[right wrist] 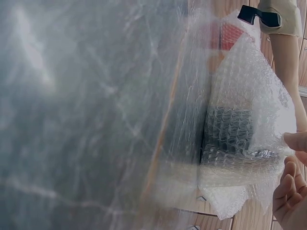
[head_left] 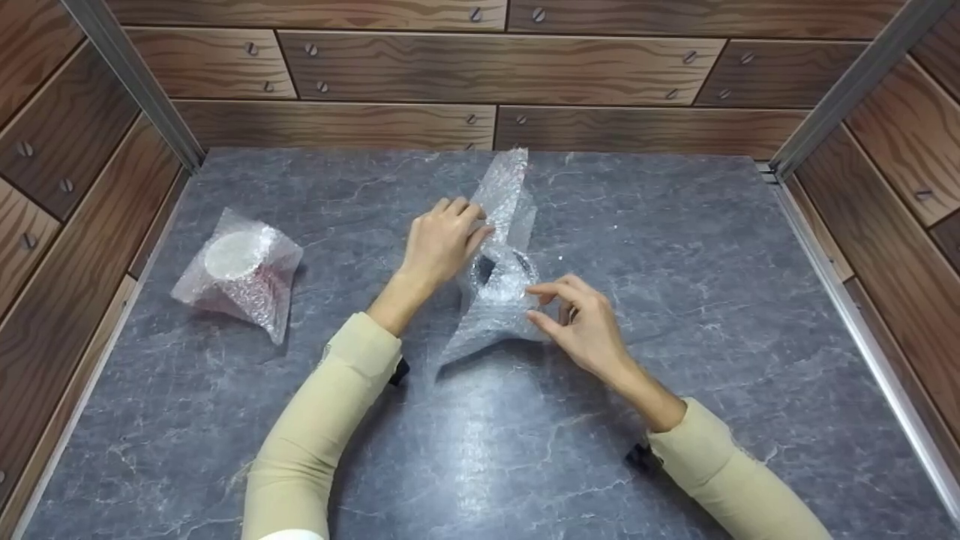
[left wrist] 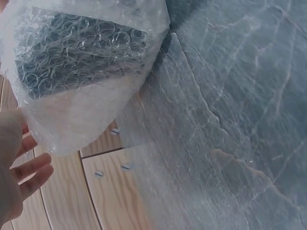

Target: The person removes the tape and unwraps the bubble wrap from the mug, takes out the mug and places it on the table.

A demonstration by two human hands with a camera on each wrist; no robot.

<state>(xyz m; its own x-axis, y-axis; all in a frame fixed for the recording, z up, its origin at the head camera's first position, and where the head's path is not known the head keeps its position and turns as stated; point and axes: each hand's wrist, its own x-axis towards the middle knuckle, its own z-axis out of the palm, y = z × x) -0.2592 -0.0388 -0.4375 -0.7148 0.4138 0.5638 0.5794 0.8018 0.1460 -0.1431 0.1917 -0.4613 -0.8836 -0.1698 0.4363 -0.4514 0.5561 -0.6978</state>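
Note:
A sheet of bubble wrap lies around a dark thing near the middle of the table. The wrap blurs this thing, and its kind cannot be told. My left hand touches the upper left of the wrap. In the left wrist view several of its fingers stand apart, while the wrap hides the others. At the wrap's right side is my right hand, its thumb and forefinger at the plastic with a gap between them. One corner of the wrap rises toward the back wall.
Another bubble-wrapped bundle, with a pale round top and reddish parts, stands at the left of the grey marbled table. Wood-patterned walls with metal corner posts enclose the table's back and sides.

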